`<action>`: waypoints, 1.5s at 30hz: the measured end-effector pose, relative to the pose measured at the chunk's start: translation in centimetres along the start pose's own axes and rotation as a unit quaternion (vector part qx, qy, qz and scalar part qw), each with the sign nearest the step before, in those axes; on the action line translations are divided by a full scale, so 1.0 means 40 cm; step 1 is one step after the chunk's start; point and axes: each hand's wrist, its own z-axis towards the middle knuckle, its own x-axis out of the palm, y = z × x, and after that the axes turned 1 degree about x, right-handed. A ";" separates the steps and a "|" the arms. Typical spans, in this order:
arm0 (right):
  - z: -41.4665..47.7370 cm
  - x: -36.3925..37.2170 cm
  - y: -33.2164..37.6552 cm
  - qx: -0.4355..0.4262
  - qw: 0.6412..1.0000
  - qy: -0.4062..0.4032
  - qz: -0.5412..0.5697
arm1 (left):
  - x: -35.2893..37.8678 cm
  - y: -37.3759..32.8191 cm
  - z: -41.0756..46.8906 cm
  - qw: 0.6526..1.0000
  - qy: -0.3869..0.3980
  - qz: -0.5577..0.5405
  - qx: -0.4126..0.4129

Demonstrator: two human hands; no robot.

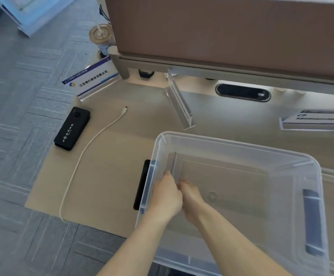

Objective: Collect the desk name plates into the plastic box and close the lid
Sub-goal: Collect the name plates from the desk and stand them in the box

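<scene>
Head view: both hands reach into the clear plastic box (262,148) at its left wall. The left hand (167,198) and right hand (191,196) have their fingers closed on a transparent name plate (173,162) standing upright inside. Beyond the fingers, three more name plates sit on the table (122,156): one far left (94,79), one edge-on (179,100), one far right (315,119). Left of the fingers lie a phone (72,128) and white cable (86,156); the table's left edge is near.

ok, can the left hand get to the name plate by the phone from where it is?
Probably yes. The left hand is inside the box at its left wall, holding a clear plate with the right hand. Once freed, only open desk and a cable lie toward that name plate.
</scene>
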 end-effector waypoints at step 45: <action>-0.810 -1.506 -0.187 -0.286 0.879 -0.177 0.337 | 0.531 -0.909 -0.683 0.920 0.125 -0.206 0.308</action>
